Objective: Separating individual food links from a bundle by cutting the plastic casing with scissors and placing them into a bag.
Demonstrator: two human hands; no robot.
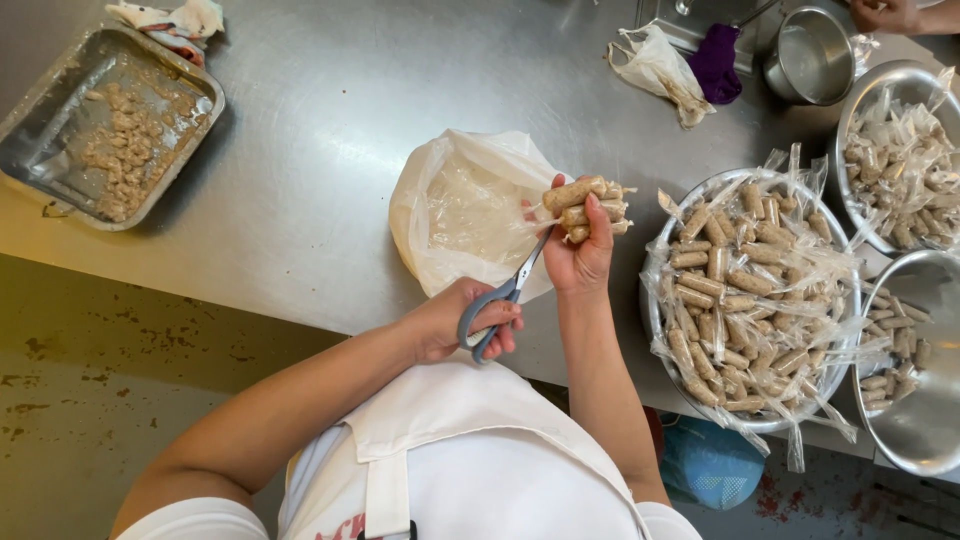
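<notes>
My left hand (455, 318) grips grey-handled scissors (505, 294), blades pointing up toward the bundle in my other hand. My right hand (580, 255) holds a small bunch of brown rolls wrapped in clear plastic (585, 207) above the steel table. Just left of the bundle lies an open white plastic bag (465, 210) with clear scraps inside. A round metal bowl (660, 300) heaped with several wrapped rolls stands right of my right hand.
A rectangular metal tray (190, 140) with brown crumbs sits far left, a cloth behind it. Two more bowls of wrapped rolls (870, 110) (920, 440) stand at the right, with a steel pot (812, 55), a purple cloth (716, 62) and another person's hand (885, 14) behind.
</notes>
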